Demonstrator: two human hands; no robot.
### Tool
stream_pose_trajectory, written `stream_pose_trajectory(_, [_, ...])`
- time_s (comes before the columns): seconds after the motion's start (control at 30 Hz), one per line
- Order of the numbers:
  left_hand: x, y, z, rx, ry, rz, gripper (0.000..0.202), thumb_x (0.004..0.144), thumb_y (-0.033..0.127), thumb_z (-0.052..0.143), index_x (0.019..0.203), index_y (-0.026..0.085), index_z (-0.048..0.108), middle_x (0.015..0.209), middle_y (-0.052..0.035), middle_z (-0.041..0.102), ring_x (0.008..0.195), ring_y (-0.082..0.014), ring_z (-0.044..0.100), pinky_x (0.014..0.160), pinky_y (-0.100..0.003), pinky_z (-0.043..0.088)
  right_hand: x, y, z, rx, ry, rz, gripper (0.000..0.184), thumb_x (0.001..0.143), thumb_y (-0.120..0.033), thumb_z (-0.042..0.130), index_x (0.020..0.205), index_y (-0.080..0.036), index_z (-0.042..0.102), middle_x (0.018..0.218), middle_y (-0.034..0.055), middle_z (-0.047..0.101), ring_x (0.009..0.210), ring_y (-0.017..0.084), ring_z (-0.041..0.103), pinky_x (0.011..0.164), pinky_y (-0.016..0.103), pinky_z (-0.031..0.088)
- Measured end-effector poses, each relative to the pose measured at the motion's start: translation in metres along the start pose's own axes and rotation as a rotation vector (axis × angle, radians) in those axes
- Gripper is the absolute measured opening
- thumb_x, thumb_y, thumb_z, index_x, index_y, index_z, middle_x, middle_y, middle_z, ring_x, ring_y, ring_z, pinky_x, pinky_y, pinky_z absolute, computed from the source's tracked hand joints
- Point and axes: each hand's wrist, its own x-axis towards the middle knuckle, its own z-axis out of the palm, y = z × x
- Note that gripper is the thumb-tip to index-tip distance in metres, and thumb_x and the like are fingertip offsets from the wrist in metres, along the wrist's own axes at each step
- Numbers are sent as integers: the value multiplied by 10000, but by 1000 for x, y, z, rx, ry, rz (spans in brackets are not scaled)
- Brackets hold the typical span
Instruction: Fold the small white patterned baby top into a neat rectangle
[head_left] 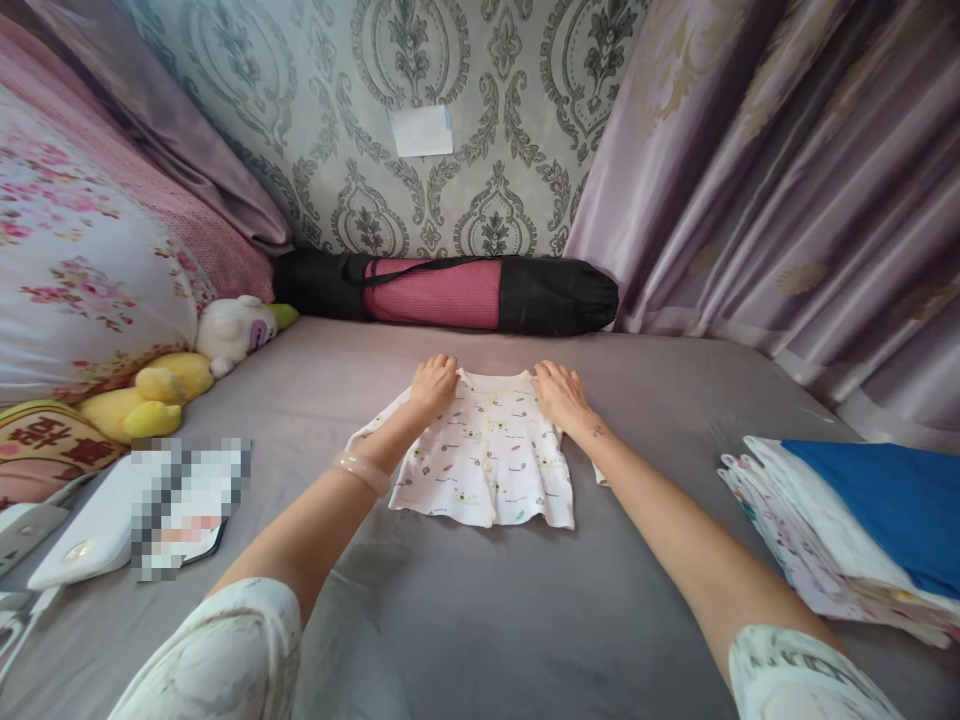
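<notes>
A small white shirt [487, 455] with tiny coloured prints lay flat, front up, on a grey bed sheet [465, 610], roughly at the middle of the bed, its neckline toward the wall and its hem toward the wearer. The left hand [433, 383] rested palm down on the shirt's left shoulder, fingers spread flat and gripping nothing; a pale bangle [363, 471] sat on that wrist. The right hand [559, 392] rested likewise on the right shoulder, open and flat, pressing the cloth with nothing held. One sleeve lay spread to the left under the left forearm; the other showed only as a small bit beside the right forearm. Both upper arms wore white patterned sleeves. Behind the shirt, against the patterned wallpaper [420, 60], lay a rolled pink mat in a black bag [450, 290], well apart from the hands. To the left sat a white plush [234, 330] and a yellow plush [154, 390], beside floral pillows [82, 240]. At the near left lay white items, partly blurred and not identifiable. At the right edge stood a stack of folded cloths [840, 540], with a blue one [892, 500] on top, well apart from the shirt. Mauve curtains [787, 170] hung along the right side.
</notes>
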Motion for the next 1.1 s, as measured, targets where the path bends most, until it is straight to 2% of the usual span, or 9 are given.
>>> stream_pose_trajectory(0.1, [-11,15,9,-72,-32,94,435,982,381,311,1312,127,437,1355,-170,499,1287,-279,432,1039,-389,337,-10,-20,7,64,-48,-74,539,977,-373,248,1429,-97,352,1532,147,285,1420,259,197,1145,432,128])
stream_pose_trajectory(0.17, [-16,22,18,-95,-61,80,551,979,464,265,1382,106,376,1451,-184,408,1379,-298,314,1102,-416,262,-13,-29,13,85,-99,-79,609,974,-435,214,1467,-86,287,1564,137,195,1446,254,105,1162,450,51])
stream_pose_trajectory(0.37, [-22,25,33,-101,-107,-14,678,961,532,203,1469,85,247,1527,-190,277,1416,-331,224,1130,-525,166,-9,-29,25,128,-228,11,680,962,-512,172,1502,-99,195,1575,132,140,1447,258,96,1161,474,59])
stream_pose_trajectory(0.63, [-21,26,30,-94,-159,-44,683,957,528,182,1484,97,235,1552,-157,229,1433,-312,183,1143,-528,140,-5,-28,19,266,-246,27,671,959,-518,210,1498,-119,217,1576,112,151,1450,246,89,1161,472,61])
stream_pose_trajectory(0.73, [-22,26,29,-87,-180,-44,689,956,526,169,1488,91,224,1556,-156,216,1434,-314,176,1142,-530,142,-9,-10,0,407,-100,63,592,971,-457,236,1475,-150,285,1528,109,307,1403,214,265,1136,402,201])
stream_pose_trajectory(0.83, [-21,26,29,-69,-193,-36,687,957,515,165,1489,84,216,1558,-160,206,1437,-316,164,1143,-526,132,-28,26,-24,476,-2,202,451,941,-370,373,1321,-165,506,1275,101,604,1161,202,546,961,296,408])
stream_pose_trajectory(0.9, [-19,25,28,-70,-219,-39,694,958,516,155,1493,75,191,1562,-166,188,1440,-318,149,1141,-527,132,-48,54,-37,464,-70,251,354,909,-396,444,1048,-155,663,1008,68,702,934,195,630,800,257,465])
stream_pose_trajectory(0.97, [-16,24,25,-83,-269,-50,705,957,528,151,1495,73,168,1567,-172,162,1442,-321,133,1135,-532,142,-68,78,-45,470,-182,315,353,882,-439,492,893,-140,679,808,40,694,759,168,627,652,225,466])
stream_pose_trajectory(1.1, [-7,32,11,-66,-330,-88,621,953,467,276,1442,84,282,1534,-202,245,1418,-336,203,1101,-554,207,-95,97,-47,546,-405,453,340,785,-444,657,941,-142,645,789,29,671,640,114,585,522,184,438])
